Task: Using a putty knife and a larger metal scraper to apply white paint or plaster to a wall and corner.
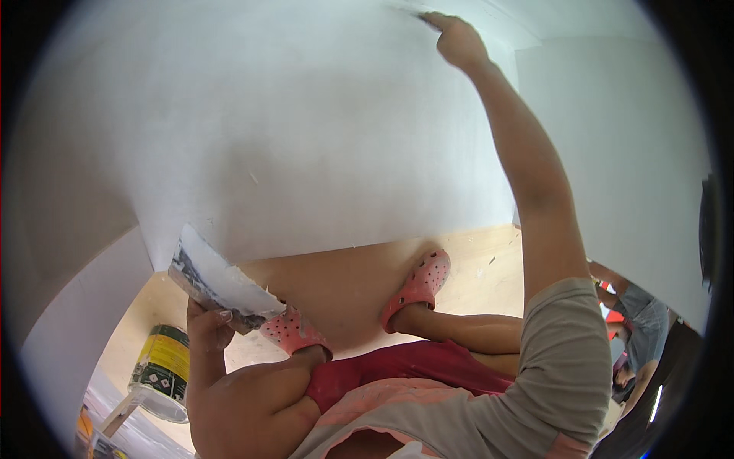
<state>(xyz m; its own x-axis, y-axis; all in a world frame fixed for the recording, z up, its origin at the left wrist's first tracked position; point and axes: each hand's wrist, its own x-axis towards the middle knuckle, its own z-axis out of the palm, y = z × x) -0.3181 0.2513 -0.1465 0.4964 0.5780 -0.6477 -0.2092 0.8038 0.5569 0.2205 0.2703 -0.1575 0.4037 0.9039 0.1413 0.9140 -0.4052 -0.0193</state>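
Observation:
My right hand (460,42) is raised high on a stretched arm, its fingers closed on a putty knife (410,11). The thin blade of that knife lies against the white wall (306,138) near its upper part; most of its handle is hidden in my grip. Down at the left, my left hand (208,325) holds a wide filling knife (205,287) by its lower edge, tilted. A thick layer of white putty (210,256) covers its blade, and some putty is smeared on my fingers.
A yellow and dark green bucket (163,363) lies or stands at the lower left, a wooden stick (118,417) beside it. My pink clogs (420,287) are on the tan floor (344,279) by the wall's foot. Behind at the right, another person (642,329) bends over.

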